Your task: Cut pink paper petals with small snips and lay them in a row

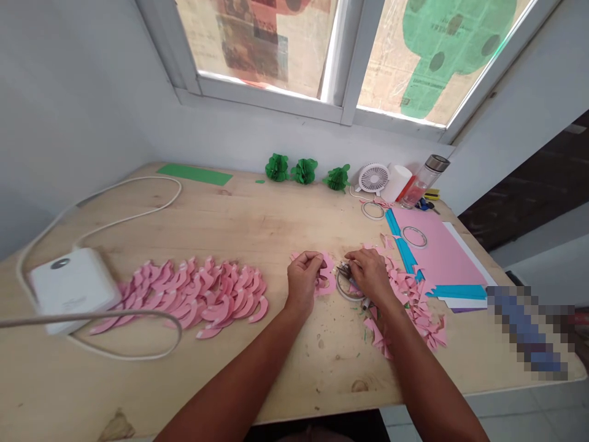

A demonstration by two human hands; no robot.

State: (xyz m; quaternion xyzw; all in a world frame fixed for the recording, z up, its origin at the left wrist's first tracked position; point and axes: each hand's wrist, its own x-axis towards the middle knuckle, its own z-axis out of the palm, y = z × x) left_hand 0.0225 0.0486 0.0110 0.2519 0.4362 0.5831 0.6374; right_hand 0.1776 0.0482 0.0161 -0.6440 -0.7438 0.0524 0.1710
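A pink paper cutout (327,283) with curved edges is pinched between the thumb and fingers of my left hand (304,274), just above the table. My right hand (369,270) is to the right of it, fingers bent downward and closed over a small dark metal piece (343,269), which is mostly hidden, so its kind is unclear. Under and beside that hand lies a tape roll (343,288). Pink paper scraps (409,288) are heaped around my right wrist. Left of my left hand, curved pink paper strips (197,294) lie in overlapping rows.
A white power bank (76,285) with a looping cable sits at the left. Green paper ornaments (304,171), a small fan (373,178) and a bottle (423,182) stand along the wall. Coloured paper sheets (442,245) lie right, with another tape roll (415,228) on top.
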